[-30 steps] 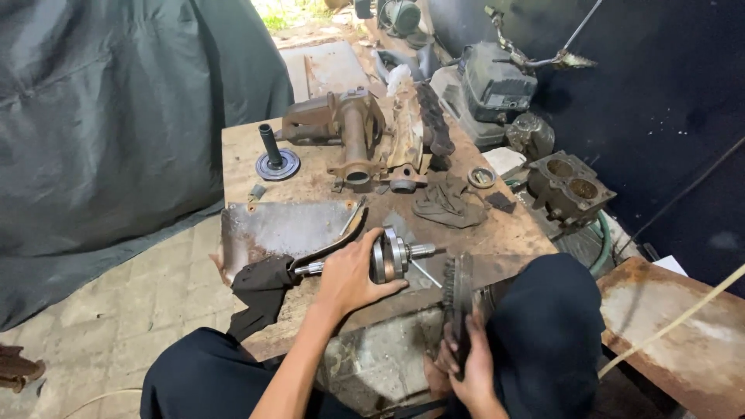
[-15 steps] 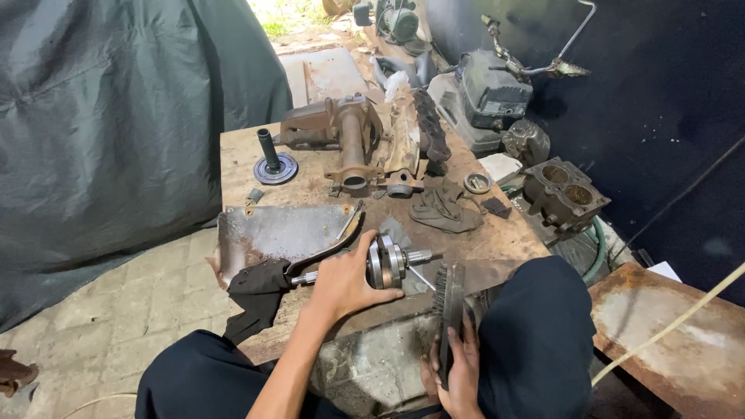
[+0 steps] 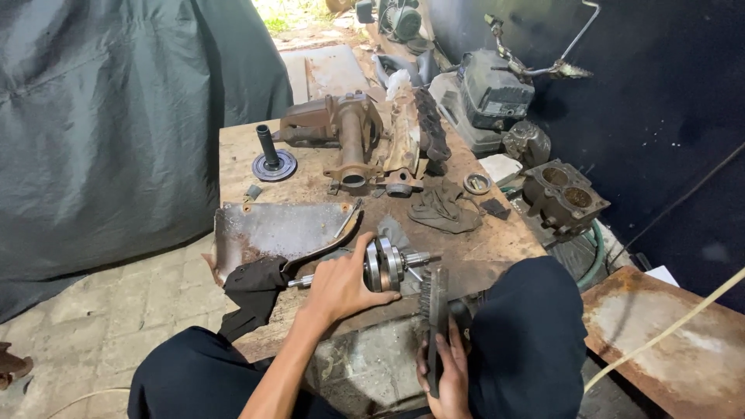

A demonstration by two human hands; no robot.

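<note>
We are noting the wooden bench (image 3: 497,248) carrying a bent metal plate (image 3: 272,231). The left hand (image 3: 339,285) is reaching forward, forearm extended, its grip closing around the crankshaft (image 3: 386,264) lying on the bench edge. The right hand (image 3: 446,372) is pinching the upright toothed gear (image 3: 433,310) between the knees.
</note>
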